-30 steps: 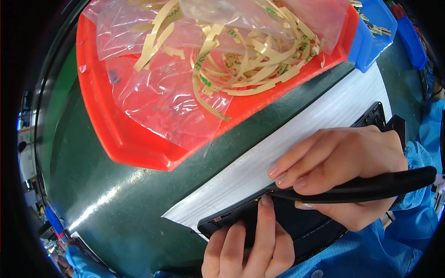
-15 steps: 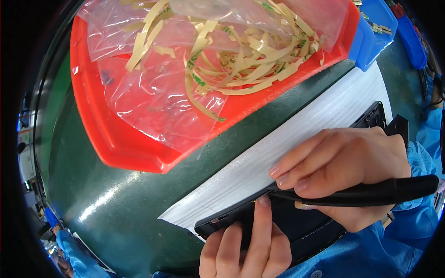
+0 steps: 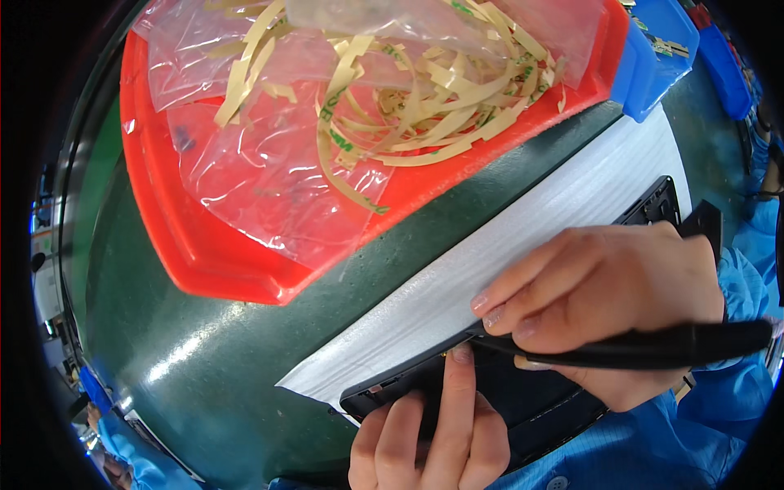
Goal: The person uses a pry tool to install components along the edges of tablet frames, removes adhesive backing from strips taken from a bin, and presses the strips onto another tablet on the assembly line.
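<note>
A flat black device housing (image 3: 523,396) with a raised rim lies slantwise before me, its near edge against my blue clothing. My left hand (image 3: 433,441) rests over its lower left part. One finger stretches out and presses on the inner edge of the rim, by a tiny yellow spot; the others are bent and apart. In my right hand (image 3: 604,302) is a pair of black tweezers (image 3: 645,347), pinched between thumb and fingers. Their tip meets the rim just beside that stretched finger. My right hand hides the middle of the housing's far edge.
A white foam sheet (image 3: 490,278) lies under the housing on the green table (image 3: 245,392). Beyond it stands a red bin (image 3: 229,278) with clear bags and tan adhesive strips (image 3: 457,114). Blue bins (image 3: 661,57) stand at the far right. Other people's blue sleeves show at both sides.
The tweezers' rear end has dipped slightly. Both hands stay at almost the same place on the housing. The whole view has shifted very little.
</note>
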The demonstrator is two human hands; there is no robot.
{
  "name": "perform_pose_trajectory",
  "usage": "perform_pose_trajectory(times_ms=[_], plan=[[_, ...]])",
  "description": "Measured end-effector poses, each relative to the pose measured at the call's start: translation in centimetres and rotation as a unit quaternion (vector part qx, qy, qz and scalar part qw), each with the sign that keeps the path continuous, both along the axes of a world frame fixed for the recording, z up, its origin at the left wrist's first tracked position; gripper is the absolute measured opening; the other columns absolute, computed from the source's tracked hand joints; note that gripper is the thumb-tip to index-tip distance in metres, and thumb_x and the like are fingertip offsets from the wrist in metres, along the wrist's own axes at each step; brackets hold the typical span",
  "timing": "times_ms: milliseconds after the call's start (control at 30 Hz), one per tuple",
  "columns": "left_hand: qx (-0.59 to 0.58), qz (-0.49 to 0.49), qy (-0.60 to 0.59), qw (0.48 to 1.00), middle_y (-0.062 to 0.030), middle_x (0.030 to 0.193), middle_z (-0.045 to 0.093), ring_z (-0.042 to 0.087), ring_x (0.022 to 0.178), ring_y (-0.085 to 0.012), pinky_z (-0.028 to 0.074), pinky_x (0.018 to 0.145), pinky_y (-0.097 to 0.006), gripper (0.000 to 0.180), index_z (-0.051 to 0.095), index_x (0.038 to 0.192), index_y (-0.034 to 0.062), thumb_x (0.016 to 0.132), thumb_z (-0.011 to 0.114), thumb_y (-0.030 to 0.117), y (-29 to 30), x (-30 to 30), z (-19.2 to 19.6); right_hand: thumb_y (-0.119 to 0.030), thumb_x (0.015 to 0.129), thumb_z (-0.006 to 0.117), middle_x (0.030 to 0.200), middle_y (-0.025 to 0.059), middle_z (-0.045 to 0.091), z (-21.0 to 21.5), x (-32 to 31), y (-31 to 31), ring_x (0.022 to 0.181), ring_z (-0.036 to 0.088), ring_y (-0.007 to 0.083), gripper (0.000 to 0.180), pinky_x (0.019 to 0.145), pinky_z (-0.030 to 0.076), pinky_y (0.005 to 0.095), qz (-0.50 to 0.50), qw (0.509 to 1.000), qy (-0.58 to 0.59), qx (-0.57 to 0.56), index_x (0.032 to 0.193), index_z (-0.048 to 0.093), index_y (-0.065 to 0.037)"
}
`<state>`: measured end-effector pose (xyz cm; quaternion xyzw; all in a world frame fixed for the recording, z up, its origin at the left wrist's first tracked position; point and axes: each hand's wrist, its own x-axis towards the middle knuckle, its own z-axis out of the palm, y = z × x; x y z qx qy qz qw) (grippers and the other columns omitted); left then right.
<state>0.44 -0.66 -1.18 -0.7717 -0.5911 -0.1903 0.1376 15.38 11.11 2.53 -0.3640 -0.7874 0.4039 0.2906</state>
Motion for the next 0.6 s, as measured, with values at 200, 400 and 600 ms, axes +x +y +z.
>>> perform_pose_trajectory(times_ms=[200, 400, 600], plan=[[0.008, -0.002, 0.0, 1.0, 0.006, 0.096, 0.072, 0.048, 0.068, -0.0132, 0.037, 0.056, -0.02, 0.018, 0.046, 0.073, 0.0154, 0.078, 0.063, 0.013, 0.0, 0.0, -0.1, -0.001, 0.059, 0.078, 0.075, 0.014, 0.071, -0.3, 0.3, 0.2, 0.077, 0.072, 0.0241, 0.016, 0.059, 0.056, 0.0276, 0.023, 0.997, 0.007, -0.068, 0.061, 0.063, -0.002], [-0.006, 0.003, -0.017, 1.0, 0.0065, 0.096, 0.072, 0.048, 0.068, -0.013, 0.038, 0.056, -0.02, 0.018, 0.047, 0.073, 0.0158, 0.077, 0.064, 0.013, 0.1, -0.3, 0.4, 0.0, 0.06, 0.078, 0.077, 0.013, 0.071, -0.5, -0.3, -0.4, 0.077, 0.072, 0.0238, 0.014, 0.061, 0.058, 0.0284, -0.026, 0.997, 0.062, -0.022, 0.062, 0.064, -0.004], [-0.003, 0.007, -0.017, 1.0, 0.0066, 0.097, 0.072, 0.048, 0.069, -0.0132, 0.038, 0.057, -0.02, 0.018, 0.047, 0.073, 0.016, 0.077, 0.065, 0.013, 0.1, 0.1, 0.4, 0.0, 0.061, 0.077, 0.08, 0.0114, 0.071, -0.1, 0.1, -0.3, 0.076, 0.072, 0.0226, 0.014, 0.061, 0.058, 0.0291, 0.028, 0.999, -0.014, 0.005, 0.062, 0.064, -0.005]])
